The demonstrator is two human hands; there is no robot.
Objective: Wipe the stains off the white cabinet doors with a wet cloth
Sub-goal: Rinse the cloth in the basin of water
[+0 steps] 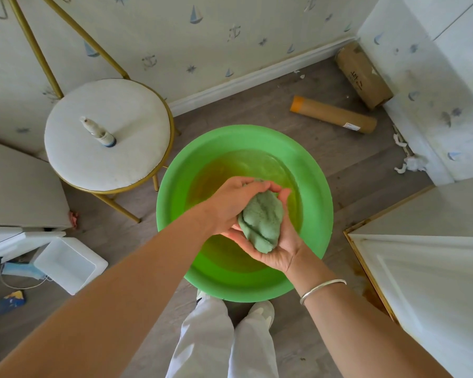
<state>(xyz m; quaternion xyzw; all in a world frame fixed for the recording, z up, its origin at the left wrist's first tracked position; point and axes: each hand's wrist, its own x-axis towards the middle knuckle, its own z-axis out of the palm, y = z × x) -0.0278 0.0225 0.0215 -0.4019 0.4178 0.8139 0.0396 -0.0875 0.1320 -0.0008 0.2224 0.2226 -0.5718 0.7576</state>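
Forearms enter from the lower edge, with a silver bangle [322, 289] on the right wrist. Right hand [280, 251] is palm up, cupped under a balled green cloth [261, 225], fingers curled round its far side. Left hand [230, 204] is clamped over the top and left of the cloth, fingers curled. Both are held above a green basin [175, 186] on the floor; the water in it looks yellowish, possibly only tint. White cabinet door [434, 282] stands to the right, with brown stains [365, 279] along its gold edge. Stool [74, 159] at left carries a bottle [100, 132].
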